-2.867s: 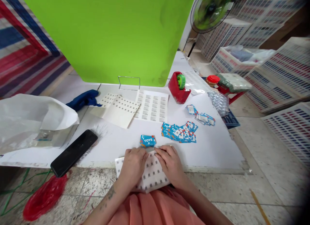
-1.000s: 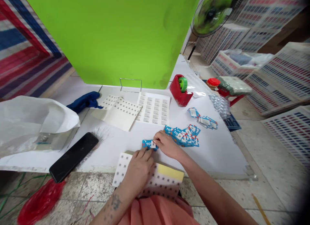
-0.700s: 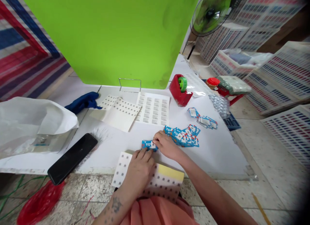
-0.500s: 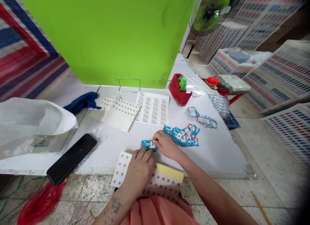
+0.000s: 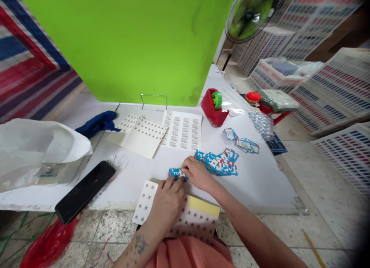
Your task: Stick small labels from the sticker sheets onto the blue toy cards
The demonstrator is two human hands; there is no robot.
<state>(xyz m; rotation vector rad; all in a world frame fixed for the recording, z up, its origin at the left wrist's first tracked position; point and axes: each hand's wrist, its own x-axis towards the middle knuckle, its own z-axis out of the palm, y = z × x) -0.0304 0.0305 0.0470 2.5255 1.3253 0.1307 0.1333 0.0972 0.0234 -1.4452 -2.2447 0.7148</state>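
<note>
A small blue card with white lettering lies flat on the table near its front edge. My left hand rests over a sheet of small square code stickers, its fingers stretched out and the tips on the card's lower edge. The sheet has a yellow strip and hangs over the table edge toward my lap. From the right, my right hand bends in with thumb and fingers pinched at a small white sticker on the card. Beside that hand lies an overlapping pile of similar blue cards, several bearing white code stickers.
Farther back are a barcode label sheet, cream sticker sheets and a red tape dispenser. More cards lie right. A black phone, blue glove and plastic bag occupy the left. A green board stands behind.
My left fingertips have shifted slightly up and right over the card, toward the sticker. The right hand stays pinched in nearly the same place.
</note>
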